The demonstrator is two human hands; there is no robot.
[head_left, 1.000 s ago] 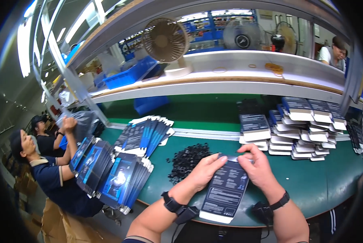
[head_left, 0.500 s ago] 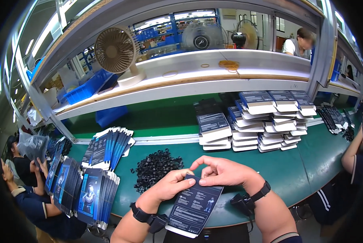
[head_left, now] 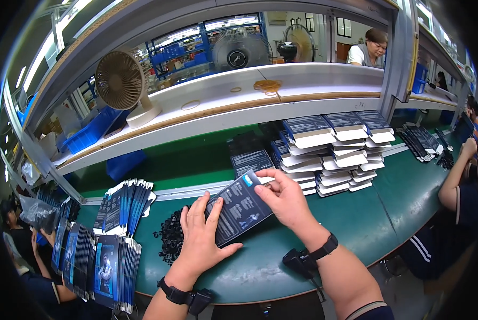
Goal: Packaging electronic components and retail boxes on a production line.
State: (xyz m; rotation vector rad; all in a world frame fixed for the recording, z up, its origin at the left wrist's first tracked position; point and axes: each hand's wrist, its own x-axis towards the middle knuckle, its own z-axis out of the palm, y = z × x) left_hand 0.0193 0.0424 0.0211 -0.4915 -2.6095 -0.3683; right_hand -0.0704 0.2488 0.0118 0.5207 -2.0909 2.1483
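A dark, flat printed carton (head_left: pixel 243 209) with a light-blue patch at its upper end is tilted above the green table. My right hand (head_left: pixel 287 200) grips its upper right corner between thumb and fingers. Along the carton's left side lies my left hand (head_left: pixel 204 237), its fingers stretched out against it and the thumb spread wide. Partly behind my left hand is a pile of small black ring-like parts (head_left: pixel 169 237). Just beyond the carton are stacked dark cartons with white open flaps (head_left: pixel 337 154); the carton hides part of the nearest stack.
Rows of blue-black flat cartons (head_left: pixel 106 269) stand at the left, with a fanned bundle (head_left: pixel 122 205) behind them. A shelf (head_left: pixel 324 101) crosses above the table, carrying a fan (head_left: pixel 120 80) and rubber bands (head_left: pixel 267 86). People sit at both sides and beyond the shelf.
The carton has risen away from me and turned, its top now leaning right. My left hand has left the top edge and spread along the side. The view has shifted right.
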